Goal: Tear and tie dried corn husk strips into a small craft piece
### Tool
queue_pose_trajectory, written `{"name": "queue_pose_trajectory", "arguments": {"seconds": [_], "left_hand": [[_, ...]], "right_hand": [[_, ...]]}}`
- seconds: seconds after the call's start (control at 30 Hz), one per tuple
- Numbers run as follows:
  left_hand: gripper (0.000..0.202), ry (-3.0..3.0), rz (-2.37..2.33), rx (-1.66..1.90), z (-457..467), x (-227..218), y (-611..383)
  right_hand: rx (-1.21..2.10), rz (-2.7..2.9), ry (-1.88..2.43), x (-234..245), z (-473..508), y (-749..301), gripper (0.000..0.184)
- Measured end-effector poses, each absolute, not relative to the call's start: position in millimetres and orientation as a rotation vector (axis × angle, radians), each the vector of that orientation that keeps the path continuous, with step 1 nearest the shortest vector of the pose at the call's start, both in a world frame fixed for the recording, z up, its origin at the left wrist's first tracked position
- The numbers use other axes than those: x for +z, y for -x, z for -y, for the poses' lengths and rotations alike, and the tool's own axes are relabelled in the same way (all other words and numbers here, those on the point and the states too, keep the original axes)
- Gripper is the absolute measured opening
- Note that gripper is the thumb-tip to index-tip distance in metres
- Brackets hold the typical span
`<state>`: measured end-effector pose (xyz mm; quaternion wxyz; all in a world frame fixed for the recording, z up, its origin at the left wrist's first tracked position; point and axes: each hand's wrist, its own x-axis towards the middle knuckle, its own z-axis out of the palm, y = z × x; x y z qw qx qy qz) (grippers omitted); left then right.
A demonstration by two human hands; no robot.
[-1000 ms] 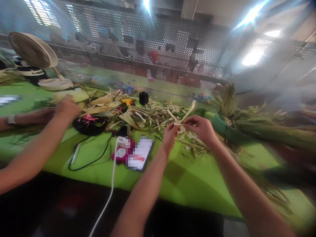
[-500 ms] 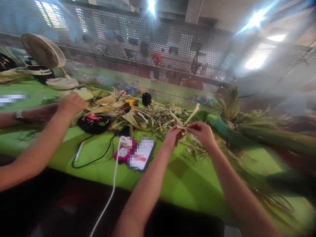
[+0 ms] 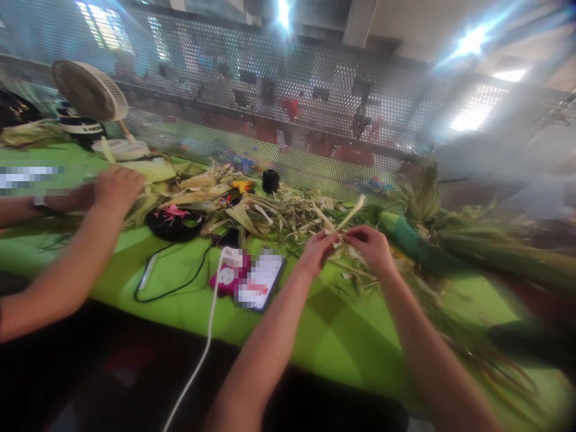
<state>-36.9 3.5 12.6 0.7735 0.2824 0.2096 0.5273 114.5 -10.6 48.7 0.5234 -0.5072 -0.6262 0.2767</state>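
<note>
My left hand (image 3: 318,251) and my right hand (image 3: 371,247) meet above the green table, each with its fingers pinched on a pale corn husk strip (image 3: 352,213). One end of the strip sticks up and to the right past my fingertips. The part between my fingers is small and partly hidden. Behind and beneath my hands lies a heap of dried corn husk scraps (image 3: 292,210). Just left of my left forearm rests a smartphone (image 3: 261,281) with its screen lit.
A co-worker's hand (image 3: 119,186) handles husks at the left. Nearby are a white fan (image 3: 90,90), a black round item with a pink piece (image 3: 175,225), a magenta power bank (image 3: 227,276) with a white cable (image 3: 208,336), and a black spool (image 3: 270,180). Green corn husks (image 3: 486,240) lie right.
My hands stay together on the husk strip, with the fingers slightly shifted. The co-worker's hand has moved a little left. The whole view has shifted slightly.
</note>
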Motion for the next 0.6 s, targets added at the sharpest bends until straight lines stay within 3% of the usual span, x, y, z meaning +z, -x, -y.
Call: {"name": "queue_pose_trajectory", "arguments": {"seconds": [0.6], "left_hand": [[0.040, -0.591, -0.465, 1.160, -7.3, 6.4, 37.3]], "right_hand": [[0.638, 1.494, 1.243, 45.5, 8.6, -115.1, 0.023]]}}
